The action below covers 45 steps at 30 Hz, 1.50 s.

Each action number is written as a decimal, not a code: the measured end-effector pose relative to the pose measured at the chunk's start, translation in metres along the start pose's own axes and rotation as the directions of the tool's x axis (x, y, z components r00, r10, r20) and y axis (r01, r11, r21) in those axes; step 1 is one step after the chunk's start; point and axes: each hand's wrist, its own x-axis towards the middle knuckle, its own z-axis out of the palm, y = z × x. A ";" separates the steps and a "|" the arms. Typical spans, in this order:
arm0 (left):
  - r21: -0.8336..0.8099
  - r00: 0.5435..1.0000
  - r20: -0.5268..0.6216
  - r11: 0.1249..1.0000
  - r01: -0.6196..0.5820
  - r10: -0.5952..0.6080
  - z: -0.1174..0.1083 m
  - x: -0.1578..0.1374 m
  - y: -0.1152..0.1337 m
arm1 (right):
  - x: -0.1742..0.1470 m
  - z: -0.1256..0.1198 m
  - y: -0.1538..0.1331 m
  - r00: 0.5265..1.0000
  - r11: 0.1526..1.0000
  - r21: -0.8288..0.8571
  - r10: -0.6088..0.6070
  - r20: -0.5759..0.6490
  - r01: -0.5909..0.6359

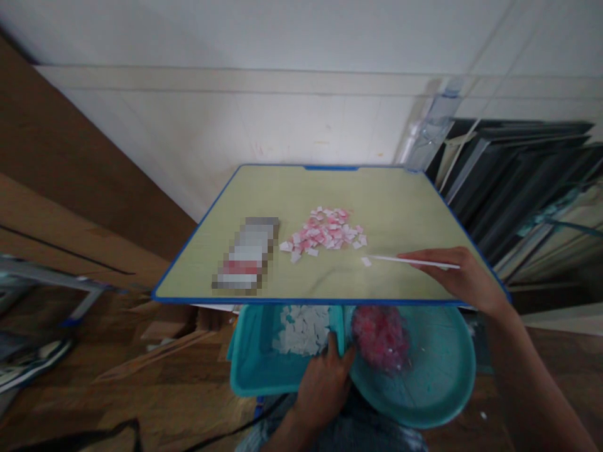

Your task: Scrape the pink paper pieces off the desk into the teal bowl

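Note:
My right hand (452,273) is closed on a thin white pointed stick (431,261) above the right part of the board. The stick's tip is beside a small white paper-like square (366,262). A heap of small white and pink pieces (325,232) lies mid-board, left of the tip. Below the board's front edge, my left hand (325,383) grips the right rim of a teal rectangular tub (266,373), index finger inside and thumb outside. White pieces (304,329) lie in that tub. A round teal basin (443,383) beside it contains a fluffy pink-red mass (381,339).
The yellow-green board (377,188) has a blue edge and stands against a white wall. A blurred-out phone-like object (247,254) lies on its left. A clear plastic bottle (431,135) is at the back right corner, near dark stacked panels (513,163).

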 end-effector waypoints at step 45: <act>-0.001 1.000 0.008 1.000 0.005 -0.005 0.001 0.000 0.001 | 0.000 0.000 -0.006 0.989 0.989 0.023 0.148 -0.027 -0.147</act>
